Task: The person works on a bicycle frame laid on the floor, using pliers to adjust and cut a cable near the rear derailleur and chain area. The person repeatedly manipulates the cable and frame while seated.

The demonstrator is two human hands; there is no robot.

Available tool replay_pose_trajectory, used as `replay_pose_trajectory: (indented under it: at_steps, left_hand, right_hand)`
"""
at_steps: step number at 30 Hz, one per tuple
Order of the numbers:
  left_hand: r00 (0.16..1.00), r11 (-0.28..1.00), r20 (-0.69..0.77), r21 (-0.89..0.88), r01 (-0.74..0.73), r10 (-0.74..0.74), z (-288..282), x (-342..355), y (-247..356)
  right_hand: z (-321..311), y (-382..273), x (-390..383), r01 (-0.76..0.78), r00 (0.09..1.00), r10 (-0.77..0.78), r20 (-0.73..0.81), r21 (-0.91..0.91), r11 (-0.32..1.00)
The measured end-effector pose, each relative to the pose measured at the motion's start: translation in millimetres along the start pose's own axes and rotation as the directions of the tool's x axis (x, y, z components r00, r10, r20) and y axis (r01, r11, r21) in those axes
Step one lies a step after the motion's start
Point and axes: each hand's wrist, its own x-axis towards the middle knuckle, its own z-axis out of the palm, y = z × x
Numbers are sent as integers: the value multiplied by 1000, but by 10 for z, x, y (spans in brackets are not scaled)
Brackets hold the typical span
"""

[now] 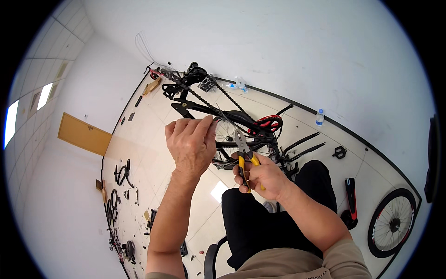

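My left hand [189,142] is closed, fingertips pinched on a thin cable [218,110] above the upturned black bicycle frame [211,107]. Just right of it, my right hand [262,174] grips pliers [242,154] with yellow-and-black handles, their jaws pointing up toward the cable. The chain [227,96] runs down to a red-and-black chainring [272,123]. A spoked wheel [225,130] sits behind the pliers, partly hidden by them and the frame. I cannot make out whether the jaws touch the cable.
A loose wheel [391,223], a black-and-red part [350,200], a pedal [339,152] and a water bottle [319,116] lie or stand at the right. Scattered parts [123,174] are at the left. A chair armrest [209,255] is beside my legs; a door [83,133] is beyond.
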Motion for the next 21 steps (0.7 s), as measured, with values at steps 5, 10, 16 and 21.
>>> replay_pose_trajectory:
  at_steps: [5, 10, 16, 21]
  left_hand:
    - [992, 991, 109, 110, -71, 59, -102, 58, 79]
    - [964, 989, 229, -92, -115, 134, -179, 95, -31]
    - [931, 927, 358, -369, 67, 75, -222, 147, -124]
    - [943, 937, 327, -344, 59, 61, -159, 111, -145]
  right_hand:
    - [-35, 10, -23, -6, 1000, 6, -8, -58, 998]
    - [-80, 91, 20, 9, 999, -15, -36, -177, 984]
    - [-49, 144, 45, 16, 994, -46, -97, -295, 955]
    - [-91, 175, 92, -5, 980, -102, -170, -536, 844]
